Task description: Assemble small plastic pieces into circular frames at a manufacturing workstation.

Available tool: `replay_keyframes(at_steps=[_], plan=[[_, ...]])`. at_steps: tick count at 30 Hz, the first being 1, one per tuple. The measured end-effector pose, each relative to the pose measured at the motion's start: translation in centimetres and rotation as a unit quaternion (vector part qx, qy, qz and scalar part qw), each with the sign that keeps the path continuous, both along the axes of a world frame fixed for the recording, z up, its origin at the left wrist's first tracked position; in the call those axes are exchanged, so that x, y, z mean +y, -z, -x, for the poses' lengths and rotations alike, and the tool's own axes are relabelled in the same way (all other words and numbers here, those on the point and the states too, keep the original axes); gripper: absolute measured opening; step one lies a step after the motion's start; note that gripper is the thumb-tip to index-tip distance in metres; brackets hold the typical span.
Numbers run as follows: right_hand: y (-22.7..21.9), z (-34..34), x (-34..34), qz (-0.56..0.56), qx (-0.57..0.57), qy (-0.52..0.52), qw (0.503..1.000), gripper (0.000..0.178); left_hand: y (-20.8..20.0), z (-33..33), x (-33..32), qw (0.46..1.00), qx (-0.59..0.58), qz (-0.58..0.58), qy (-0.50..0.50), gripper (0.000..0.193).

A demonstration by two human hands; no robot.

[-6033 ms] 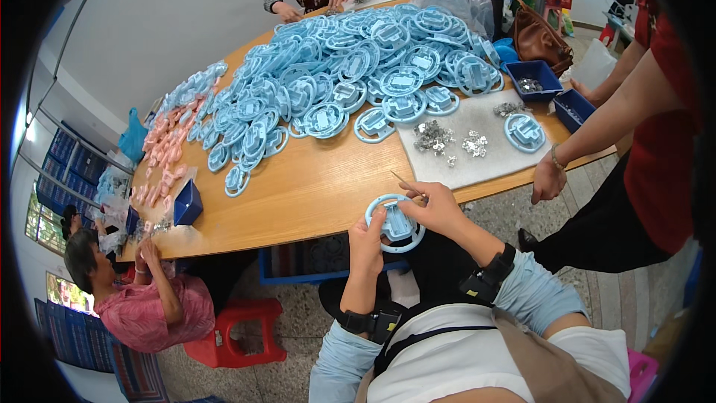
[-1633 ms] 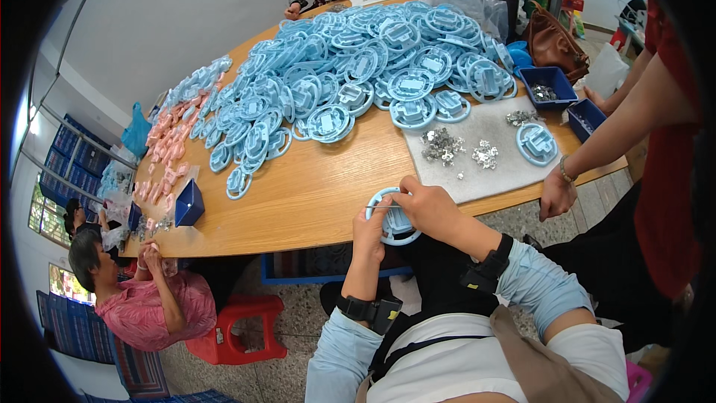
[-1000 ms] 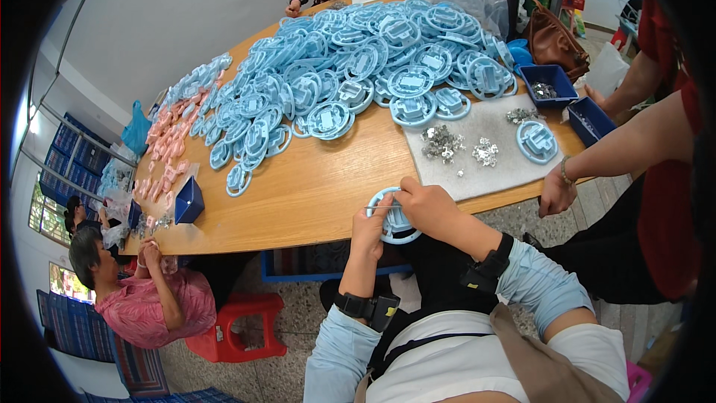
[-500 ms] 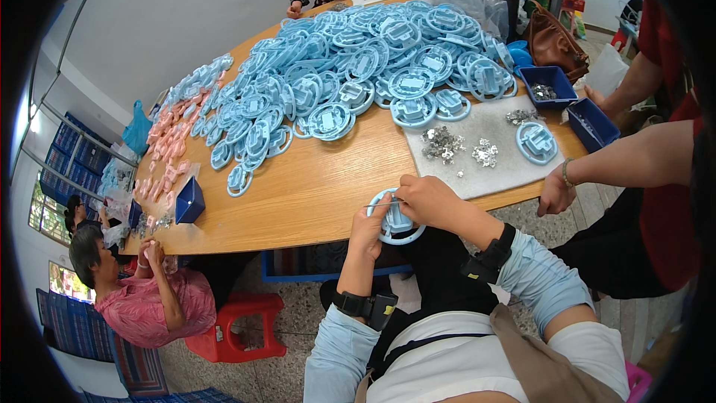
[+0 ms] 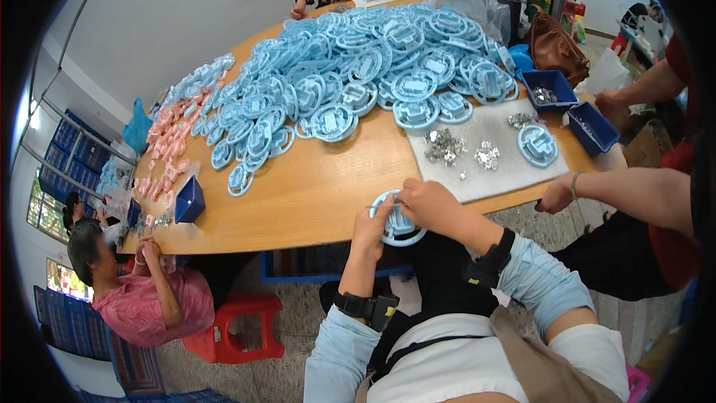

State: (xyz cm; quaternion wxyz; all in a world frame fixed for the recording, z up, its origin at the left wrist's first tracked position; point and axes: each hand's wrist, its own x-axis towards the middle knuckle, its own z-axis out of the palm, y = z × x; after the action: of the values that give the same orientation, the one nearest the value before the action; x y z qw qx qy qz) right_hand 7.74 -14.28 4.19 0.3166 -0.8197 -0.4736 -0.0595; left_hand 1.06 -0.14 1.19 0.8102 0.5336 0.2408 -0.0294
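Note:
Over the table's near edge, my left hand [image 5: 368, 233] grips a light-blue round plastic part [image 5: 403, 242], an open ring with a raised middle. My right hand [image 5: 434, 206] is closed in a pinch at the upper edge of this part. Whatever lies between its fingertips is hidden. Just beyond, on a pale grey mat [image 5: 481, 188], lie a heap of small metal pieces [image 5: 444, 147], a smaller heap of bright metal pieces [image 5: 486, 156] and another round blue part [image 5: 537, 146].
A large pile of similar blue parts [image 5: 328, 82] covers the table's middle, with pink parts [image 5: 170, 128] to its left. Dark-blue bins [image 5: 550, 99] stand at the right. A co-worker's hand [image 5: 558, 195] hangs near the mat; another person [image 5: 160, 295] sits at left.
A thin metal rod showed between my hands earlier; now it is out of sight. My right hand has lowered slightly. The co-worker at right has shifted an arm.

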Motion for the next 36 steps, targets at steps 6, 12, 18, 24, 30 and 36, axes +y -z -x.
replay_keyframes(at_steps=[6, 12, 18, 24, 30, 36], plan=[[-0.3, 0.2, -0.1, 0.043, 0.001, 0.000, 0.999, 0.012, 0.6, 0.3, -0.4, 0.999, -0.019, 0.026, -0.033, 0.024], [0.3, 0.0, -0.7, -0.038, 0.021, 0.016, 0.999, 0.016, 0.9, 0.2, -0.7, 0.995, -0.045, 0.056, -0.076, 0.024], [1.4, -0.8, -0.7, -0.134, 0.236, 0.100, 0.957, 0.023, 0.0, 0.3, -1.2, 0.994, -0.048, 0.046, -0.086, 0.023], [2.8, -0.6, 0.1, -0.112, 0.178, 0.094, 0.973, 0.021, 0.3, 0.6, -0.8, 0.997, -0.046, 0.022, -0.055, 0.025], [0.5, 2.5, -0.3, -0.064, 0.087, 0.159, 0.981, 0.041, 1.2, 0.6, 0.0, 0.992, -0.070, 0.096, -0.050, 0.030], [2.0, 4.8, -1.0, 0.009, 0.022, 0.122, 0.992, 0.046, 1.3, 0.5, 0.3, 0.987, -0.074, 0.125, -0.064, 0.029]])
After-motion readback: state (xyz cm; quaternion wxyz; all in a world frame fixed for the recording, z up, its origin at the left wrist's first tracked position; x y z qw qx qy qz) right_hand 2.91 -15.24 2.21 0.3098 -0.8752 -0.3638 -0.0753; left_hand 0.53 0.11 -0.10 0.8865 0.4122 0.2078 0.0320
